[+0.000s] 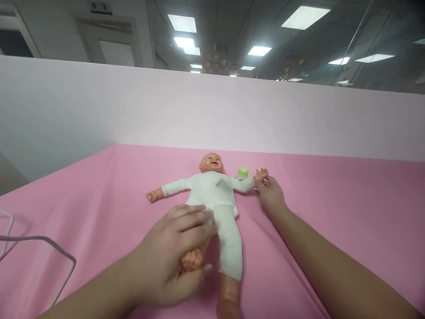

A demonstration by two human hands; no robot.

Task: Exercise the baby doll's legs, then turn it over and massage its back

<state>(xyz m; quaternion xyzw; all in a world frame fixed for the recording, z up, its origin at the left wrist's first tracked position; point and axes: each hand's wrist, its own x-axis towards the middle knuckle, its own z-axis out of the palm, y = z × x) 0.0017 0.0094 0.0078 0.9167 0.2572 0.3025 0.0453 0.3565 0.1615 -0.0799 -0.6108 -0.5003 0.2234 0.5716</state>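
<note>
Head view looks down on a baby doll (215, 195) lying face-up on the pink table (332, 208). Left hand (172, 261) grasps the doll's foot (192, 260); right hand (270, 195) pinches the doll's wrist beside a green-capped bottle (243, 172).

We have one view only, from the head, looking forward and steeply down over both forearms onto a pink cloth-covered table (332, 212), close in; beyond it a pale partition wall (99, 106) and lit ceiling panels fill the top.
</note>
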